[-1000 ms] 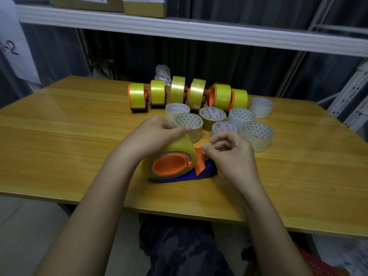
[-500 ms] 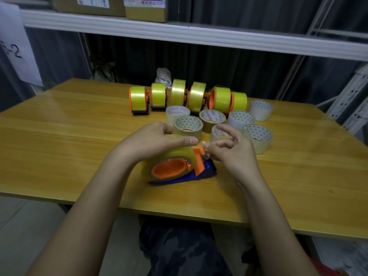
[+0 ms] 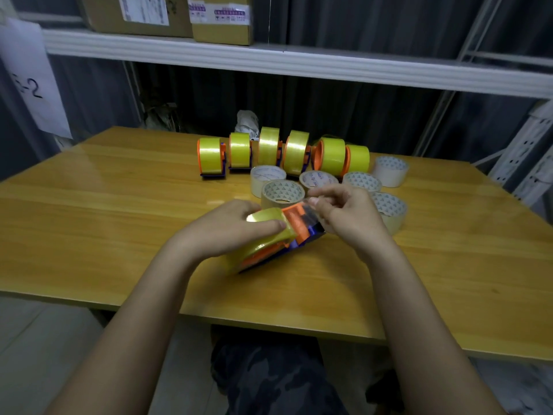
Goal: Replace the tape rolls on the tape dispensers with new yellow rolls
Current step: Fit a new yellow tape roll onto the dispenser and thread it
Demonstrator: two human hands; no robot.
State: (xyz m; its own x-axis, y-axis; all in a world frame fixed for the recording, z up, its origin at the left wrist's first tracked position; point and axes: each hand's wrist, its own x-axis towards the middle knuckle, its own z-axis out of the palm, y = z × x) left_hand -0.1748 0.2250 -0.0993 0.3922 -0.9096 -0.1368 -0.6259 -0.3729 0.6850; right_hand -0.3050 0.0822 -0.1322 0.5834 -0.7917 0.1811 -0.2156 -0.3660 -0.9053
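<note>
Your left hand (image 3: 236, 227) wraps the yellow roll (image 3: 267, 224), steadying the tilted dispenser (image 3: 294, 235) on the tabletop (image 3: 104, 223), so your right hand (image 3: 348, 218) can pinch at its cutter end, probably threading tape. Finished dispensers (image 3: 281, 154) line up behind, beside the removed rolls (image 3: 386, 205).

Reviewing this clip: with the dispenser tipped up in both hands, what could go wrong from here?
1. The right hand pinches at the cutter end of the dispenser; fingertips could catch the blade.
2. The tape end may stick to skin or fold.
3. The clear rolls sit just behind; a slip could scatter them.
</note>
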